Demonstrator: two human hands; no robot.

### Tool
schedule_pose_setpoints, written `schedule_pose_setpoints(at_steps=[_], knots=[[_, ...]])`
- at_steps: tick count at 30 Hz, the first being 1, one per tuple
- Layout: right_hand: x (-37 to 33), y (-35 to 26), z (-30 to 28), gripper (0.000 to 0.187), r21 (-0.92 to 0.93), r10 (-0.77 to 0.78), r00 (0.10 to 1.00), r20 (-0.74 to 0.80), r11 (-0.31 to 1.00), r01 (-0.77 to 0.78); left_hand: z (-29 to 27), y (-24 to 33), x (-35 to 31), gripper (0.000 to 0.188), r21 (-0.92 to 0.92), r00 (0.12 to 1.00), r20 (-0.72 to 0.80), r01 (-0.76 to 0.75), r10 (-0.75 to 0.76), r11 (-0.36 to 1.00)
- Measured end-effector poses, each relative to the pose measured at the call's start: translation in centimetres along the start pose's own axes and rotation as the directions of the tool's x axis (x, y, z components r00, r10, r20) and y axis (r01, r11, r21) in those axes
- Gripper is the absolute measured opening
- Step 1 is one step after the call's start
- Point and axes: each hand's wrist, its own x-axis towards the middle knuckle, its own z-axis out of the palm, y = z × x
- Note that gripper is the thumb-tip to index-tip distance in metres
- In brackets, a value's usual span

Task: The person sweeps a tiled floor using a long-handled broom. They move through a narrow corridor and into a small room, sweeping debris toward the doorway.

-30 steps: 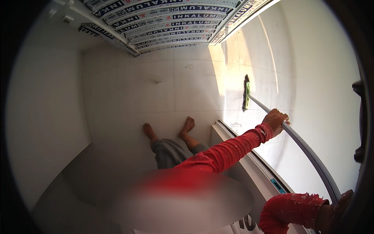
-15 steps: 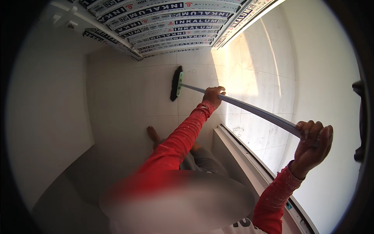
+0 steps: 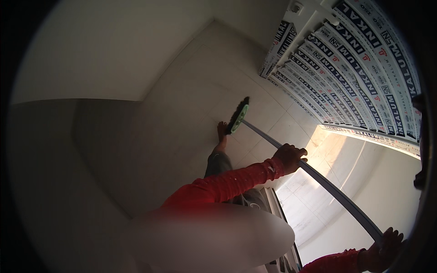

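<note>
A long-handled broom crosses the view, its grey handle (image 3: 337, 193) slanting from the lower right up to the middle. My left hand (image 3: 290, 159) is closed around the lower part of the handle. Close to the handle's top end, at the lower right, my right hand (image 3: 389, 248) grips it; that hand is dark and partly at the rim. The green broom head (image 3: 237, 117) with black bristles is at the tiled floor (image 3: 191, 86), right beside my bare foot (image 3: 221, 129). Whether the bristles touch the foot I cannot tell.
A door or shutter of slats (image 3: 346, 77) covered in printed protective film stands at the upper right. Beyond it, sunlight falls on pale tiles (image 3: 327, 150). A white wall (image 3: 114, 50) meets the floor at the left. A sliding-frame track (image 3: 277, 204) runs beside my leg.
My view has turned to the left, so the slatted panel now lies at the upper right. The broom head has come nearer my foot. Both hands keep their hold on the handle.
</note>
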Motion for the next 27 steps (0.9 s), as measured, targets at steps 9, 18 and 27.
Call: schedule_pose_setpoints(at_steps=[9,18,27], knots=[[-36.2,16.6,21.8,0.024,-0.287,0.280,-0.155,0.947,0.531,-0.797,-27.5,-32.9,-17.2,0.019,0.269,0.684,-0.508,0.703,-0.523,0.658],[-57.8,16.7,30.7,0.009,-0.183,0.066,-0.205,0.977,0.756,-0.629,-41.1,-53.9,-17.4,0.017,0.084,0.499,-0.474,0.846,-0.725,0.527],[-40.1,13.6,31.2,0.024,0.031,0.034,0.206,0.978,0.952,-0.304,-35.3,-44.3,4.2,0.019,0.312,0.899,-0.150,0.438,-0.412,0.843]])
